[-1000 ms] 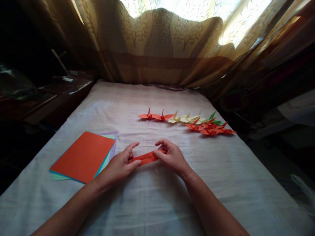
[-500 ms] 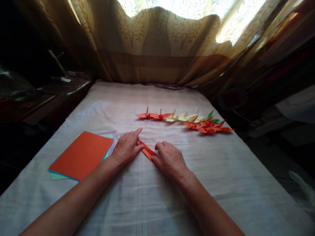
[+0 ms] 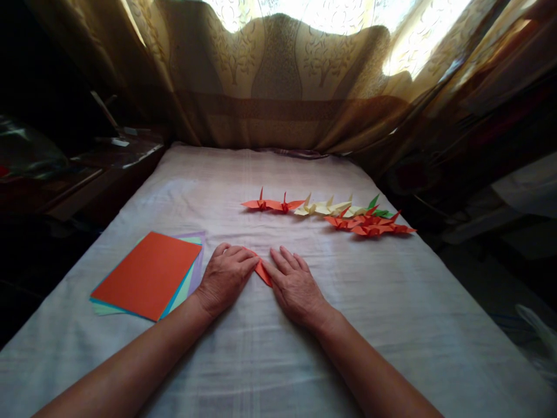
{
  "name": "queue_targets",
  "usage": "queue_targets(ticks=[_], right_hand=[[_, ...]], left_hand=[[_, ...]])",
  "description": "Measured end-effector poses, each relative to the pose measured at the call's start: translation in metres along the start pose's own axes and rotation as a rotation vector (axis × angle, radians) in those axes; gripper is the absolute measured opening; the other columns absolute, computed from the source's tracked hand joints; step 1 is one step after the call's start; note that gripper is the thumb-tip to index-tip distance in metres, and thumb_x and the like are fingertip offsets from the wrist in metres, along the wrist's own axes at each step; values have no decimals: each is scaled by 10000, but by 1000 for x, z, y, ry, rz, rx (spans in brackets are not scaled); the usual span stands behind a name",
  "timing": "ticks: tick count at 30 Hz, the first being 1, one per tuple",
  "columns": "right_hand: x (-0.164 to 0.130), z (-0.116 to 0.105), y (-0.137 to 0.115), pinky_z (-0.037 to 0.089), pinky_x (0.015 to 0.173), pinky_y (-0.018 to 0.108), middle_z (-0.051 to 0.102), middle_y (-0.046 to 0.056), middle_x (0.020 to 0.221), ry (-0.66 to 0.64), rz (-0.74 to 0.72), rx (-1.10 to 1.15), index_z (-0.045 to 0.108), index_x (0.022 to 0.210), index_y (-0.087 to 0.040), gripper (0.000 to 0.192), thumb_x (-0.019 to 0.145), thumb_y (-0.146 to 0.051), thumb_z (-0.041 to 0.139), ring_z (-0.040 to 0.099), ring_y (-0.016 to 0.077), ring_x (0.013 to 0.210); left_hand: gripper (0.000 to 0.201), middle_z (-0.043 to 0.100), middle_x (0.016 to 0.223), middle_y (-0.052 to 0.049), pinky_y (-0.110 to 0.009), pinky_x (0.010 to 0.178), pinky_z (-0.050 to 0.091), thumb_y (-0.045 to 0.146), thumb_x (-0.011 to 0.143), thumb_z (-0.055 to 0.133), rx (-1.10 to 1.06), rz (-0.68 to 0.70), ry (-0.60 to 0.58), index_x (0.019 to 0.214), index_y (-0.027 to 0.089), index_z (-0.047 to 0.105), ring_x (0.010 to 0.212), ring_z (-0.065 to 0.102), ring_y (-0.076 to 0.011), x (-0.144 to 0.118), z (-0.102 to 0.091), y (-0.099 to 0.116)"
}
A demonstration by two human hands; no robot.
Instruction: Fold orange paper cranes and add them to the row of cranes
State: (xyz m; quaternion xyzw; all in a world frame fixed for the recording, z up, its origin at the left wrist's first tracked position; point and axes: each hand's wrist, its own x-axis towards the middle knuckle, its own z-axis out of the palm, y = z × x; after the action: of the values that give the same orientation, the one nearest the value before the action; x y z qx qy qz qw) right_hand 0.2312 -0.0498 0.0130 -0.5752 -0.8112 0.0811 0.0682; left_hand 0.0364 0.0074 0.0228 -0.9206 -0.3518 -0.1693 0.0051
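On the white cloth, a narrow folded strip of orange origami paper (image 3: 263, 274) lies slantwise between my hands. My left hand (image 3: 226, 276) is closed on its upper left end, fingers curled and pressed together over the paper. My right hand (image 3: 298, 285) rests at the strip's right side, its thumb against the paper and its fingers stretched out flat on the cloth. Both hands cover parts of the strip, so its ends are partly hidden.
Left of my left hand lies a stack of coloured paper sheets (image 3: 150, 276), orange on top. Farther back stand several folded paper cranes: orange ones (image 3: 261, 204), cream ones (image 3: 329, 208) and a green one (image 3: 379, 212). A patterned curtain (image 3: 278, 75) hangs behind the cloth-covered surface (image 3: 209, 180).
My right hand has flattened, its fingers going from curled to stretched out. My left hand's fingers have drawn over the strip, which now shows less.
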Motion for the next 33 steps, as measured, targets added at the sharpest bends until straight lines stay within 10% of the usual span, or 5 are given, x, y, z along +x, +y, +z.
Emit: queue_targets(ticks=[16, 33], right_hand=[[-14, -19, 11, 212, 1172, 488, 357, 94, 1564, 2, -197, -34, 461, 1455, -249, 490, 994, -417, 447, 286, 272, 1455], [-30, -6, 9, 92, 1212, 527, 293, 33, 1584, -151, -221, 74, 315, 1524, -249, 583, 995, -478, 400, 209, 244, 1487]], left_hand=[[492, 630, 1207, -76, -431, 1027, 356, 169, 847, 481, -172, 188, -239, 1301, 290, 627, 1129, 557, -244, 1, -4, -45], [273, 691, 1045, -61, -433, 987, 339, 392, 958, 522, -73, 13, -164, 1055, 284, 753, 966, 609, -215, 8, -12, -18]])
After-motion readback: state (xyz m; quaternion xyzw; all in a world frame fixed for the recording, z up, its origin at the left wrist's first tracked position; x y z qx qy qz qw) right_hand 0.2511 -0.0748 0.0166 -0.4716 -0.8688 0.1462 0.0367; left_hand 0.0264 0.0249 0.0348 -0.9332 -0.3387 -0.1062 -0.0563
